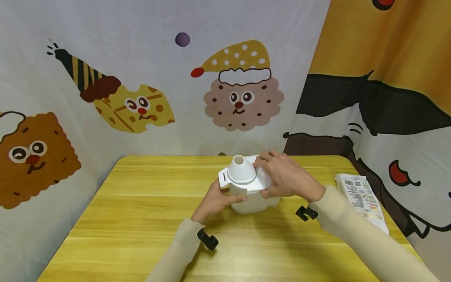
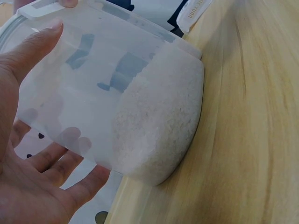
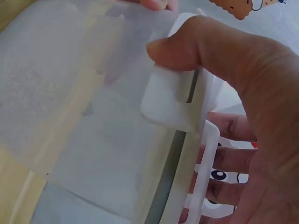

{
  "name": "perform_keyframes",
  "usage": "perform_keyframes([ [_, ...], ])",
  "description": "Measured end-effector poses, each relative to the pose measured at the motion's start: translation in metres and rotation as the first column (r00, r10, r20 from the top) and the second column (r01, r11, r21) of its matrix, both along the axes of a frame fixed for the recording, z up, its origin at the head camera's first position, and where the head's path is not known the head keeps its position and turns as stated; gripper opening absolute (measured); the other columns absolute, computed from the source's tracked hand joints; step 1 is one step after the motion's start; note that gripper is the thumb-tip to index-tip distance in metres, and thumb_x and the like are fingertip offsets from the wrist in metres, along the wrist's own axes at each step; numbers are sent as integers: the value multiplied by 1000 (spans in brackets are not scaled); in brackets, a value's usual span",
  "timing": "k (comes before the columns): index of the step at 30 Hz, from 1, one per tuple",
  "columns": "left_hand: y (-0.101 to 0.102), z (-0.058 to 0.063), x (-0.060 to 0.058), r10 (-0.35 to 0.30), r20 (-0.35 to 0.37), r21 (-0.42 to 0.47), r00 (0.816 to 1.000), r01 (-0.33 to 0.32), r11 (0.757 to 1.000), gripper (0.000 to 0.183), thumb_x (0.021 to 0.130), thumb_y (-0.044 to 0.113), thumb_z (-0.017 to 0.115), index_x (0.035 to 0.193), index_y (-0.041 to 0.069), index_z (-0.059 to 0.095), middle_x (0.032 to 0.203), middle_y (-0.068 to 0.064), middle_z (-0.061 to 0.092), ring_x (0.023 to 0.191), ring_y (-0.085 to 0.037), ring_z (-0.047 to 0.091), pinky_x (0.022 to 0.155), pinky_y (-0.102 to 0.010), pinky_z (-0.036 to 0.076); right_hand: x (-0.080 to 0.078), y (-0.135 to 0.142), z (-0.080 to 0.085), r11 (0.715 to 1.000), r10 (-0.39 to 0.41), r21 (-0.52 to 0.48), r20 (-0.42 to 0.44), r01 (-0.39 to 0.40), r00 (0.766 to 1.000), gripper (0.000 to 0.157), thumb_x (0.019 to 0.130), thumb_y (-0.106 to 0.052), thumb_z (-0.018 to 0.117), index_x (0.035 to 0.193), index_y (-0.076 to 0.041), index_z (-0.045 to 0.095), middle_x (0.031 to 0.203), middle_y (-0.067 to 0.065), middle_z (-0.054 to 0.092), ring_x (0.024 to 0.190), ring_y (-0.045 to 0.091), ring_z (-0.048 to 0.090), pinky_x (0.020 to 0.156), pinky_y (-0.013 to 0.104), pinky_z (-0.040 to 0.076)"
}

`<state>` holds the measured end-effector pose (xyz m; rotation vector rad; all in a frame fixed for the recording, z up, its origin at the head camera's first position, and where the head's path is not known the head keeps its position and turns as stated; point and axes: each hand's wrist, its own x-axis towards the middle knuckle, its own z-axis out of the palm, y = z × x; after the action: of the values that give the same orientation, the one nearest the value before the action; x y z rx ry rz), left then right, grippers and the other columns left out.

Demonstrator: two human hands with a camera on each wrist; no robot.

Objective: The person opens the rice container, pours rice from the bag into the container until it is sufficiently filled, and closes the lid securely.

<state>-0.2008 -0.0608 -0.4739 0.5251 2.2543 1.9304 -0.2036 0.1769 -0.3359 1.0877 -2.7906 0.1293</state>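
A translucent plastic storage container [image 1: 251, 205] stands upright on the table. White grains [image 2: 154, 116] that look like rice fill its lower part, their surface slanting. Its white lid [image 1: 262, 182] is on top and bears a white cone-shaped piece [image 1: 241, 172] with a round opening. My left hand [image 1: 216, 199] holds the container's side, thumb in front and fingers around the back. At the lid's right side, my right hand [image 1: 283, 176] grips the rim. In the right wrist view, its thumb presses on a slotted white side latch [image 3: 170, 102], while the other fingers reach over the lid.
A white printed bag [image 1: 363, 199] lies flat near the right edge of the wooden table [image 1: 134, 223]. Behind the table hangs a cloth [image 1: 190, 117] with cartoon figures. Black camera mounts [image 1: 208, 239] sit on both wrists.
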Motion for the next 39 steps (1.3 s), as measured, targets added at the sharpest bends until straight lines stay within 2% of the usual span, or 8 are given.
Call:
perform_keyframes([
  [8, 0, 0, 0, 0, 7, 4, 1000, 0, 1000, 81, 79, 24, 91, 146, 36, 48, 145, 11, 54, 139, -16, 47, 116, -53, 44, 2, 1, -1, 1000, -11, -21, 3, 11, 1000, 72, 62, -40, 93, 125, -15, 68, 129, 9, 65, 111, 30, 58, 86, 47, 56],
  [13, 1, -1, 1, -7, 5, 8, 1000, 7, 1000, 82, 78, 25, 92, 147, 35, 48, 146, 10, 54, 139, -18, 47, 116, -54, 44, 2, 7, -4, 998, -29, -48, 48, 31, 998, 75, 64, -42, 92, 131, -18, 67, 136, 6, 62, 118, 28, 55, 89, 46, 55],
  [20, -1, 0, -1, -15, -5, -1, 1000, 15, 1000, 83, 76, 30, 94, 144, 38, 48, 144, 12, 55, 137, -14, 49, 114, -47, 47, 1, 16, 0, 990, -42, -129, 126, 58, 991, 83, 69, -47, 91, 139, -15, 60, 141, 4, 60, 124, 26, 53, 94, 45, 56],
  [28, -8, 1, -8, -95, -18, 17, 995, 96, 995, 82, 77, 25, 93, 145, 34, 48, 144, 9, 55, 138, -16, 50, 113, -48, 48, 10, 29, 3, 970, -101, -206, 153, 132, 983, 73, 77, -45, 89, 137, -14, 61, 144, 12, 57, 127, 32, 52, 98, 54, 54],
  [34, -12, -2, -16, -179, -22, 42, 984, 180, 983, 79, 80, 15, 90, 147, 28, 49, 148, 4, 54, 139, -22, 50, 113, -49, 48, 16, 33, 0, 961, -106, -240, 140, 137, 984, 67, 77, -41, 89, 133, -13, 64, 135, 11, 63, 116, 30, 59, 94, 51, 56],
  [39, -13, -3, -18, -176, -4, 52, 984, 176, 983, 78, 80, 10, 89, 146, 26, 50, 148, 2, 54, 139, -23, 50, 112, -49, 49, 16, 33, -3, 959, -103, -250, 118, 130, 988, 67, 77, -40, 89, 134, -13, 65, 130, 11, 65, 110, 26, 59, 89, 45, 56],
])
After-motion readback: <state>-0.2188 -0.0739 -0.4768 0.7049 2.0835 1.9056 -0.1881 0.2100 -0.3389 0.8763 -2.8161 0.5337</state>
